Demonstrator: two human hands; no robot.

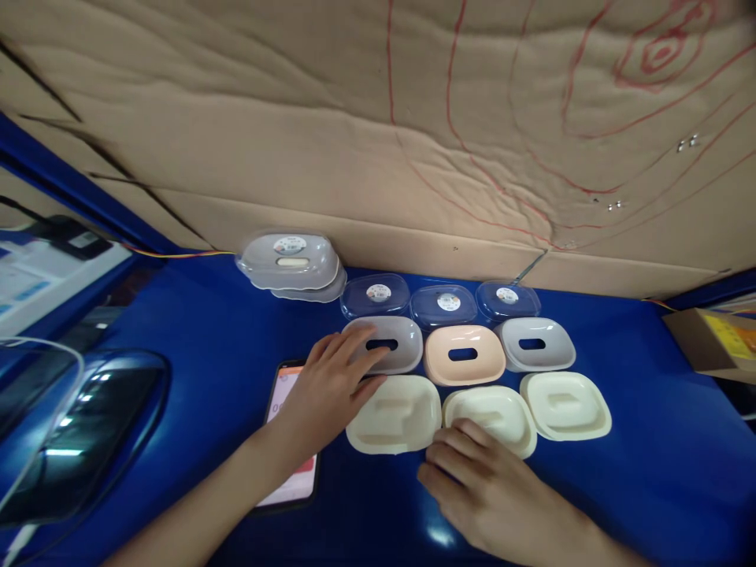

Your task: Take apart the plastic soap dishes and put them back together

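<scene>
My left hand (338, 378) reaches over the phone with its fingers apart, the fingertips over the left side of a grey slotted soap dish tray (405, 350). Its thumb lies above the rim of the left cream soap dish base (393, 437). Fingers bent and close together, my right hand (478, 488) is at the front left rim of the middle cream soap dish base (513, 421); its thumb is hidden. A peach slotted tray (465, 372) and another grey tray (549, 358) continue the middle row. On the right sits a third cream base (570, 405).
Three clear lids (360, 298) with round labels line the back. Behind them on the left stand stacked grey soap dishes (260, 264). A phone (287, 492) lies under my left forearm. The cardboard wall (295, 157) borders the blue table (667, 472); a cardboard box (691, 339) stands right.
</scene>
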